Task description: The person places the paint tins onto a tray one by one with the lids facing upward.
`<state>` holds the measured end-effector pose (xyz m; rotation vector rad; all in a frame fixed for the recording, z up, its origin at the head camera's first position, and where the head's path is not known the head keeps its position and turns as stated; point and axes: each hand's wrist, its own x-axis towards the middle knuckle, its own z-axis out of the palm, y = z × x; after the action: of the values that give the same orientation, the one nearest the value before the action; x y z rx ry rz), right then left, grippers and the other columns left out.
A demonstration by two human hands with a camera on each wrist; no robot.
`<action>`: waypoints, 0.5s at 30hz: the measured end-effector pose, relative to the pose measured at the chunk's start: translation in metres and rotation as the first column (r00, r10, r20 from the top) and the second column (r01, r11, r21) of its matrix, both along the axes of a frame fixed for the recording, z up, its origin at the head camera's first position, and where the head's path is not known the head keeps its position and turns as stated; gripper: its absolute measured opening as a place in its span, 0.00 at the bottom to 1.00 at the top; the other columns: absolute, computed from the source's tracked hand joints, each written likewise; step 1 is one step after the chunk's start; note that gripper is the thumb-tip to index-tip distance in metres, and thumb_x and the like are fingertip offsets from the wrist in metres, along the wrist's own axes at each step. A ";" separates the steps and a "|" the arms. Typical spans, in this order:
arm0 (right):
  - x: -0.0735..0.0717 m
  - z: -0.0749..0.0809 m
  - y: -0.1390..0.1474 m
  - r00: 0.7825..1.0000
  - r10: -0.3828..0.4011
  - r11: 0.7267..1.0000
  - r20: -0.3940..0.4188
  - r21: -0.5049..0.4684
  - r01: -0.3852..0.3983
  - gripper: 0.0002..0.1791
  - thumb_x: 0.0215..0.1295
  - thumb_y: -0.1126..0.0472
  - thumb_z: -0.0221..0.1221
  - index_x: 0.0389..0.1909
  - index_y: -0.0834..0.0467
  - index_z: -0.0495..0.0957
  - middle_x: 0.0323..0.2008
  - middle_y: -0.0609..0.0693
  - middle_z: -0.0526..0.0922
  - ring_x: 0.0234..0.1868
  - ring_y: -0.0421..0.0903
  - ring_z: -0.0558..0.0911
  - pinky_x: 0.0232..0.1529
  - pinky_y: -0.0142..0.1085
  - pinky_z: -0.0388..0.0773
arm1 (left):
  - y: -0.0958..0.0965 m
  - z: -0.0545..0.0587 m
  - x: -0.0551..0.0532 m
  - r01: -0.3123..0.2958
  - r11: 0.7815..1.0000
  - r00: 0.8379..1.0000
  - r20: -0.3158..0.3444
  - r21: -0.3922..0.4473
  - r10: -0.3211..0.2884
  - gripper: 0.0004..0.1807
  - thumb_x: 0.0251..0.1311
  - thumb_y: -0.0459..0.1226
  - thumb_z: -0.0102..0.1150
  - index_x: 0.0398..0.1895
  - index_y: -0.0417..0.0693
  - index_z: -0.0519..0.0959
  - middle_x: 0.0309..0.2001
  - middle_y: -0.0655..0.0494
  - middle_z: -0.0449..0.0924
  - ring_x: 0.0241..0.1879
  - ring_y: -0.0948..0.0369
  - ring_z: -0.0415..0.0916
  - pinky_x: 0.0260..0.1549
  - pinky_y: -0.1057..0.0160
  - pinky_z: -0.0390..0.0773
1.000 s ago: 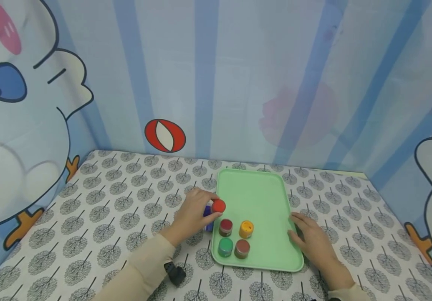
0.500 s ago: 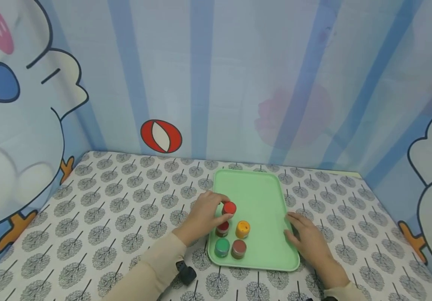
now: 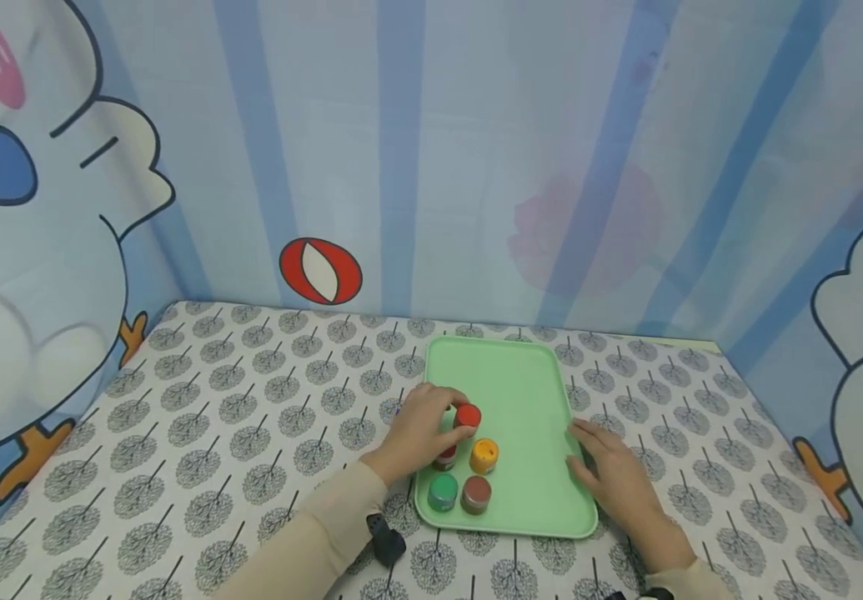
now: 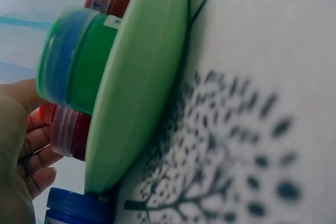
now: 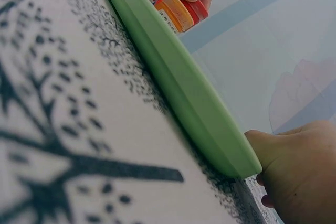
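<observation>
My left hand (image 3: 418,427) pinches a small red-lidded paint jar (image 3: 469,415) between thumb and fingers, over the left part of the green tray (image 3: 509,375). In the right wrist view this red lid (image 5: 197,10) is just behind the orange jar (image 5: 176,13). A dark red jar (image 3: 445,458), partly hidden by the left hand, stands in the tray with an orange jar (image 3: 484,456), a green jar (image 3: 443,492) and a brownish-red jar (image 3: 476,494). My right hand (image 3: 619,475) rests at the tray's right rim, fingers extended.
A blue-lidded jar (image 4: 79,205) stands outside the tray's left edge, mostly hidden by the left hand in the head view. A tree-patterned cloth (image 3: 288,433) covers the table. Behind it hangs a blue striped cartoon backdrop (image 3: 461,167).
My left hand has carried the red-lidded jar rightward from the tray's left edge to a spot behind the orange jar. The right hand has stayed at the rim. The head view shifted slightly.
</observation>
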<state>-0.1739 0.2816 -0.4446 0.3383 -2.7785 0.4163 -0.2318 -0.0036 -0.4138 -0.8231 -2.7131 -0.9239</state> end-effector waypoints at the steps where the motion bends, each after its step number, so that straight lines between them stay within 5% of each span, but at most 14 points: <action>1: 0.000 0.000 0.000 1.000 0.002 1.000 -0.002 -0.001 -0.002 0.27 0.61 0.59 0.62 0.60 0.65 0.72 0.61 0.61 0.75 0.60 0.61 0.75 0.60 0.55 0.71 | 0.001 0.000 0.000 0.000 1.000 1.000 0.005 0.000 0.000 0.21 0.56 0.47 0.65 0.50 0.47 0.78 0.46 0.56 0.82 0.44 0.60 0.72 0.49 0.58 0.72; 15: 0.001 0.000 0.000 1.000 0.002 1.000 0.013 0.003 -0.002 0.26 0.63 0.58 0.61 0.60 0.65 0.72 0.61 0.61 0.75 0.61 0.61 0.74 0.62 0.54 0.69 | 0.011 -0.006 -0.007 -0.041 0.998 0.992 0.116 -0.045 0.046 0.21 0.55 0.50 0.66 0.51 0.55 0.79 0.44 0.59 0.83 0.43 0.61 0.73 0.47 0.59 0.70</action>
<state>-0.1731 0.2817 -0.4442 0.3403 -2.7922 0.4167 -0.2389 0.0079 -0.4196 -0.7356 -2.8480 -0.9373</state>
